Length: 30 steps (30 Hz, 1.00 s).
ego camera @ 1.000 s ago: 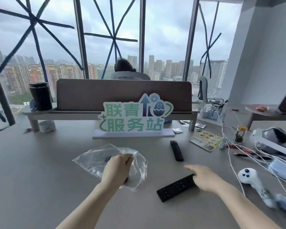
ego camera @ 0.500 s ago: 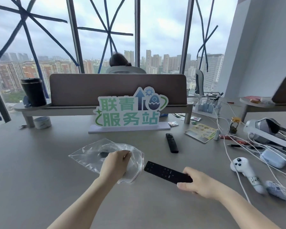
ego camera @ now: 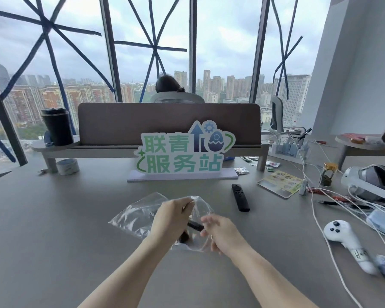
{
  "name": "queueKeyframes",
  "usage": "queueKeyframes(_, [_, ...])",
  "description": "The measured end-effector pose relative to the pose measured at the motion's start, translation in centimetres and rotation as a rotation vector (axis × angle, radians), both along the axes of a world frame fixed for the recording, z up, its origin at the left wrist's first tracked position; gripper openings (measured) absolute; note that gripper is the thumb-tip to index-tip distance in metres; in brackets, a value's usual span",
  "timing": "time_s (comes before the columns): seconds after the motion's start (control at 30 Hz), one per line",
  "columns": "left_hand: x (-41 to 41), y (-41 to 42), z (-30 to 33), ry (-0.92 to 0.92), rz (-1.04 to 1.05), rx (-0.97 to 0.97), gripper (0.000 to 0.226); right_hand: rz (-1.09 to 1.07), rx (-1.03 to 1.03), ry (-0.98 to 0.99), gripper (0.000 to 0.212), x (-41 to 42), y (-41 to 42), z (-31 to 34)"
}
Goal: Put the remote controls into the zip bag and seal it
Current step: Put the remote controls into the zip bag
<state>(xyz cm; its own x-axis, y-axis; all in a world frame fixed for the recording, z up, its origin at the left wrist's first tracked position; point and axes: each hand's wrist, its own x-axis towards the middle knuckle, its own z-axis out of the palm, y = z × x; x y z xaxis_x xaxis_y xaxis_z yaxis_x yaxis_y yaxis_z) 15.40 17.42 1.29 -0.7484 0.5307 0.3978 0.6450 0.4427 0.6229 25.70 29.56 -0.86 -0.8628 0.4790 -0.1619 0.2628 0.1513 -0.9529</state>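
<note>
A clear zip bag (ego camera: 133,216) lies on the grey table (ego camera: 53,230) in front of me. My left hand (ego camera: 171,216) pinches the bag's upper lip and holds the mouth open toward the right. A black remote (ego camera: 196,225) sticks into that mouth, mostly hidden behind my left hand. My right hand (ego camera: 222,234) is blurred at the bag's opening, fingers apart, its fingertips by the remote's outer end. A second black remote (ego camera: 240,197) lies free on the table farther right, lengthwise away from me.
A green-lettered sign (ego camera: 182,161) stands behind the bag. To the right lie a white game controller (ego camera: 342,238), white cables (ego camera: 316,210), a headset (ego camera: 369,178), a blue case (ego camera: 382,223) and a small jar (ego camera: 327,176). A person sits beyond the divider (ego camera: 165,123).
My right hand picked the near remote off the table, carried it left and pushed it into the bag's mouth. My left hand kept its hold on the bag.
</note>
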Motion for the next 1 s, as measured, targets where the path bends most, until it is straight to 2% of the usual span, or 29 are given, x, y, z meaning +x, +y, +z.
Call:
queueKeyframes(0.1, [-1.0,-0.6,-0.7,-0.022,0.039,0.005,0.026,-0.244,0.147,-0.007,0.026,0.7,3.2,-0.6])
queueKeyframes(0.2, [-1.7,-0.4,-0.9,-0.034,0.054,-0.007,0.026,-0.393,0.298,-0.127,0.019,0.3,7.8,-1.4])
queueKeyframes(0.27, [-2.0,0.0,-0.8,-0.057,0.055,0.003,0.027,-0.413,0.416,-0.245,0.019,-0.9,10.5,-2.0])
queueKeyframes(0.37, [-2.2,0.4,-0.8,-0.073,0.052,0.019,0.028,-0.452,0.497,-0.356,0.044,-3.7,12.8,-2.8])
queueKeyframes(0.43, [-2.2,0.4,-1.0,-0.086,0.052,0.015,0.030,-0.489,0.543,-0.410,0.052,-5.2,13.3,-2.8])
queueKeyframes(0.6, [-2.3,0.2,-1.4,-0.099,0.067,0.000,0.037,-0.399,0.564,-0.501,0.034,-6.2,13.5,-2.5])
queueKeyframes(0.67, [-2.5,0.2,-1.3,-0.100,0.073,0.002,0.039,-0.315,0.439,-0.425,0.026,-5.6,13.7,-2.4])
queueKeyframes(0.77, [-2.7,0.5,-1.2,-0.099,0.083,0.013,0.040,-0.322,-0.022,-0.140,0.026,-2.1,13.2,-0.8])
queueKeyframes(0.87, [-2.7,0.7,-1.0,-0.118,0.085,0.027,0.036,-0.228,-0.328,0.034,0.032,3.0,12.3,1.4])
queueKeyframes(0.93, [-2.4,0.9,-0.6,-0.124,0.072,0.042,0.033,-0.148,-0.391,0.009,0.033,5.7,11.6,2.7])
queueKeyframes(1.0, [-1.8,1.1,-0.1,-0.116,0.058,0.051,0.032,-0.056,-0.332,-0.097,0.031,6.6,10.2,3.2])
